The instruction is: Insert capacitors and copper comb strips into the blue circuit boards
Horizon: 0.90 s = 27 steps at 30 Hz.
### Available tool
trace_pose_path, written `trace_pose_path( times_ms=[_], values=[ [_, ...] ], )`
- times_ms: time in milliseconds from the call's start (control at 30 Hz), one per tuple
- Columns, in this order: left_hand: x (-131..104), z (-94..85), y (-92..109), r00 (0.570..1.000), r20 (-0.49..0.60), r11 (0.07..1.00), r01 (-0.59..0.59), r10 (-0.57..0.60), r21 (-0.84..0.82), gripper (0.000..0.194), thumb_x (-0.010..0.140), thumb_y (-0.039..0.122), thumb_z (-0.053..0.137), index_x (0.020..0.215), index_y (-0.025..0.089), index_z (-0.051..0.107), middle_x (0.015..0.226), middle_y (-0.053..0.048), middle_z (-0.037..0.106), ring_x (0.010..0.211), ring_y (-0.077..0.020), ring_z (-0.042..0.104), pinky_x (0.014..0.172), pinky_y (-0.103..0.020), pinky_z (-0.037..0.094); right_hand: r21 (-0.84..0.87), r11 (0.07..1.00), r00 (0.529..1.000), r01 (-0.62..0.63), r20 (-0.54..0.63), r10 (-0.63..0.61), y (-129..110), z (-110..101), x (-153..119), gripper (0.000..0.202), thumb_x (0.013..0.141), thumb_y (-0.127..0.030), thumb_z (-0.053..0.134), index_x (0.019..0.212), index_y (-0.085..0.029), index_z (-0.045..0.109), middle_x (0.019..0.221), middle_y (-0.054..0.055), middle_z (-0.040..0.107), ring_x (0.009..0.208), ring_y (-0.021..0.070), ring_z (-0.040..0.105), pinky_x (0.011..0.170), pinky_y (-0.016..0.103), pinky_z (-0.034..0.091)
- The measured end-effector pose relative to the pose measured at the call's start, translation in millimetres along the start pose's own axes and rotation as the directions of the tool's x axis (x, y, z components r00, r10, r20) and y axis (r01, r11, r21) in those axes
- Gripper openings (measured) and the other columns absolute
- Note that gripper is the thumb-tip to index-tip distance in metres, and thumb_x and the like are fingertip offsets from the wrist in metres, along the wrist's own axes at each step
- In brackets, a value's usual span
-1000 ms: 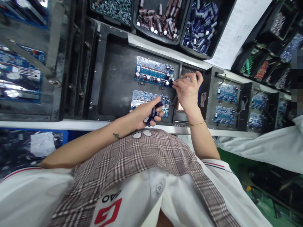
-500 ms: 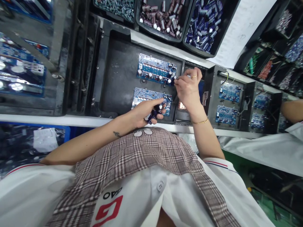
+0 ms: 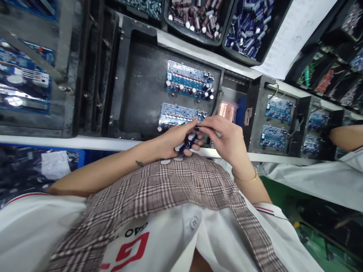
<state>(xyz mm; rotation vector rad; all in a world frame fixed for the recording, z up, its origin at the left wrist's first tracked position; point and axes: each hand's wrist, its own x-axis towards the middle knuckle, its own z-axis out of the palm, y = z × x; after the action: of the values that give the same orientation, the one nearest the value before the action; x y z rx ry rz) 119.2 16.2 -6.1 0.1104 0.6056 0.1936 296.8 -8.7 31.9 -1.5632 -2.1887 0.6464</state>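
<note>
While the left hand (image 3: 174,140) keeps its fingers curled round several dark blue capacitors (image 3: 189,141), I watch the right hand (image 3: 227,136) meet it at the thumb. Right fingers nearly together, tips against one small dark piece (image 3: 197,129); I cannot tell whether they grip it. Both hands sit at the near side of a black tray (image 3: 141,87) on the bench (image 3: 93,142), left hand overlapping the near circuit board (image 3: 184,110). Far circuit board (image 3: 188,78) lies beyond, upright capacitors along its near edge. Right of the boards: copper-coloured bundle (image 3: 227,110). Far side: black bin (image 3: 240,56) of loose blue capacitors (image 3: 249,28).
</note>
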Motion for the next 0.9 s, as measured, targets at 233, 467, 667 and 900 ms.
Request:
trace_pose_path(
  times_ms=[233,467,667,900],
  values=[
    [-5.7,4.6,-26.7,0.974,-0.145,0.984,0.176,-0.173,0.008,0.021,0.089,0.021,0.047,0.104,0.011,0.058,0.083,-0.009,0.066,0.075,-0.0186,0.068,0.069,-0.029,0.056,-0.205,0.975,0.996,-0.09,-0.013,0.09,33.7,37.5,-12.8,0.021,0.096,-0.025,0.048,0.101,-0.02,0.069,0.099,0.005,0.07,0.093,0.0172,0.066,0.081,0.031,0.054],
    [-5.1,-3.3,-27.4,0.985,-0.123,0.993,0.119,-0.118,0.002,0.02,0.09,0.022,0.048,0.103,0.011,0.058,0.07,-0.005,0.06,0.055,-0.0125,0.058,0.04,-0.018,0.04,-0.238,0.968,0.997,0.079,0.025,-0.075,36.1,40.3,-8.3,0.024,0.097,-0.02,0.045,0.103,-0.017,0.067,0.107,0.009,0.069,0.101,0.0195,0.064,0.086,0.034,0.054],
    [-3.1,-6.8,-21.6,0.979,-0.105,0.985,0.171,-0.173,-0.028,0.032,0.099,0.034,0.037,0.093,0.009,0.058,0.066,-0.006,0.057,0.045,-0.0086,0.049,0.033,-0.016,0.029,-0.149,0.982,0.992,0.117,0.071,-0.107,40.2,34.2,-6.1,0.024,0.097,-0.018,0.043,0.102,-0.018,0.067,0.107,0.008,0.068,0.103,0.0186,0.063,0.088,0.036,0.054],
    [-0.4,-4.9,-23.0,0.971,-0.17,0.986,0.164,-0.168,-0.037,0.037,0.098,0.04,0.04,0.081,0.011,0.057,0.067,-0.005,0.055,0.051,-0.0097,0.053,0.038,-0.017,0.037,-0.261,0.941,0.973,0.216,0.131,-0.187,42.8,39.4,-9.9,0.03,0.096,-0.014,0.04,0.108,-0.014,0.067,0.113,0.012,0.068,0.104,0.0218,0.062,0.088,0.039,0.054]
  ],
)
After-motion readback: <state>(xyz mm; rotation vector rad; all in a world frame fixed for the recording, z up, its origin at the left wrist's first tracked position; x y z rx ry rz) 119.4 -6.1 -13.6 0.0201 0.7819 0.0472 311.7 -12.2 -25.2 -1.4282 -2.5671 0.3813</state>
